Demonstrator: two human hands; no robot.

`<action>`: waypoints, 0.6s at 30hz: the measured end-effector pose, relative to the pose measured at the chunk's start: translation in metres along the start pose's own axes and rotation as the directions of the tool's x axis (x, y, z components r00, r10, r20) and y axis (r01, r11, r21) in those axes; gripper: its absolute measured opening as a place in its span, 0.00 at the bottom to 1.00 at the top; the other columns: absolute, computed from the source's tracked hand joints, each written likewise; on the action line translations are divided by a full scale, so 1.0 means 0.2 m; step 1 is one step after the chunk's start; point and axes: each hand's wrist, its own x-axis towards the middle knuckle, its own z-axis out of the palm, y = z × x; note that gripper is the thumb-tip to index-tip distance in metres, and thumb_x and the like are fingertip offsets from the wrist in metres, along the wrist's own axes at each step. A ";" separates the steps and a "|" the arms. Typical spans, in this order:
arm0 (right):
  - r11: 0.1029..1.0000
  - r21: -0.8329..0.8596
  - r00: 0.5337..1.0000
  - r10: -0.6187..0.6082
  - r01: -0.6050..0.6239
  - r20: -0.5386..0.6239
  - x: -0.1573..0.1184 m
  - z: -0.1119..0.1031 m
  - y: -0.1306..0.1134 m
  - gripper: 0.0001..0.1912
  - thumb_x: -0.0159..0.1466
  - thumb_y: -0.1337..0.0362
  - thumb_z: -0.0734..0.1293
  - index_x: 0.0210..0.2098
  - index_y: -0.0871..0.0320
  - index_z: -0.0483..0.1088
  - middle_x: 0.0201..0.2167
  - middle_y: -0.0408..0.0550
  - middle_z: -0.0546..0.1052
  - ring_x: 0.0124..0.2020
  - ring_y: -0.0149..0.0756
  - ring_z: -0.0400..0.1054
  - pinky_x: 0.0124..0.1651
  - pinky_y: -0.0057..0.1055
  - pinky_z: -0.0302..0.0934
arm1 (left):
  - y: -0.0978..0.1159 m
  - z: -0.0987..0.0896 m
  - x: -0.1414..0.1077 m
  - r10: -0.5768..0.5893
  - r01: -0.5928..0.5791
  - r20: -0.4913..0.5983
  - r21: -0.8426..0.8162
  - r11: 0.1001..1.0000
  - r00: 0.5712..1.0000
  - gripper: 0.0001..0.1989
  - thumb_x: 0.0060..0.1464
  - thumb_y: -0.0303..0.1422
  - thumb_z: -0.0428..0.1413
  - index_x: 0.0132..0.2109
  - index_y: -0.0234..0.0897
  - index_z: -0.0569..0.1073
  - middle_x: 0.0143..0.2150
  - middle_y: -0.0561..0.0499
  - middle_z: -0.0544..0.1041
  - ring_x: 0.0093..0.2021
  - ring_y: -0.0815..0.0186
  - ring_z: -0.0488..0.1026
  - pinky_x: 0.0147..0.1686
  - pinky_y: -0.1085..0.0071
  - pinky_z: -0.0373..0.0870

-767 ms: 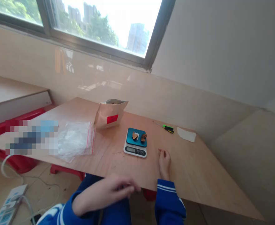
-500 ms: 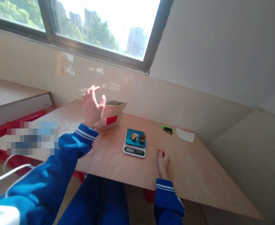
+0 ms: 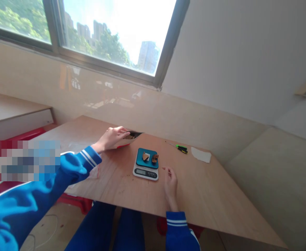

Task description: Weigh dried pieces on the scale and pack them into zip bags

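My left hand (image 3: pixel 112 137) is closed on the top edge of a brown paper bag (image 3: pixel 121 143) with a red label. The bag leans over, and dark brown pieces show inside its mouth. A kitchen scale (image 3: pixel 146 173) with a blue-green top and a white base stands to the right of it. Two brown, dried-looking curled pieces (image 3: pixel 155 158) lie apart on the scale's plate. Just right of the scale, my right hand (image 3: pixel 171 181) rests over the table with fingers curled; whether a small bit sits at the fingertips is hard to make out.
A green-and-black screwdriver (image 3: pixel 180 148) and a white paper scrap (image 3: pixel 201 154) lie at the back right of the wooden table (image 3: pixel 207 195). Clear plastic (image 3: pixel 83 177) lies by my left sleeve. Red stools (image 3: pixel 74 202) stand below. A tiled wall and window are behind.
My left hand has come down from above the bag onto its top edge. The bag now tips over, its mouth turned more toward me. My right hand stays beside the scale.
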 end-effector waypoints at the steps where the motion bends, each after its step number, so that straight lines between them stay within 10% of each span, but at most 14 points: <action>1: 0.998 0.025 0.996 -0.053 0.052 0.071 -0.01 0.03 -0.10 0.19 0.64 0.51 0.59 0.35 0.58 0.74 0.38 0.53 0.79 0.42 0.41 0.72 0.46 0.35 0.65 | 0.00 0.02 -0.03 0.018 -0.018 0.014 -0.010 1.000 1.000 0.18 0.53 0.47 0.55 0.41 0.39 0.77 0.38 0.48 0.82 0.42 0.58 0.79 0.43 0.66 0.72; 6: 0.896 0.127 0.788 -0.436 0.426 0.434 0.02 0.25 -0.59 0.16 0.69 0.66 0.56 0.47 0.58 0.73 0.49 0.52 0.76 0.53 0.35 0.68 0.58 0.33 0.59 | 0.04 0.10 -0.18 0.058 -0.056 0.044 -0.041 0.998 0.997 0.18 0.57 0.47 0.50 0.43 0.39 0.76 0.41 0.47 0.82 0.43 0.59 0.78 0.43 0.66 0.72; 9: 0.826 -0.146 0.686 -0.339 0.544 0.644 0.05 0.38 -0.74 0.17 0.68 0.71 0.55 0.49 0.63 0.72 0.52 0.56 0.74 0.56 0.36 0.66 0.59 0.31 0.58 | 0.06 0.12 -0.25 0.056 -0.054 0.025 -0.064 0.996 0.998 0.18 0.59 0.45 0.49 0.44 0.40 0.75 0.42 0.48 0.82 0.44 0.59 0.78 0.45 0.65 0.71; 18: 0.709 -0.464 0.699 -0.057 0.531 0.713 0.08 0.59 -0.73 0.19 0.65 0.71 0.62 0.55 0.69 0.66 0.51 0.67 0.74 0.51 0.47 0.71 0.53 0.38 0.64 | 0.04 0.20 -0.34 -0.007 -0.002 -0.058 -0.156 0.988 0.998 0.18 0.61 0.43 0.46 0.47 0.39 0.74 0.46 0.47 0.80 0.48 0.59 0.76 0.48 0.66 0.69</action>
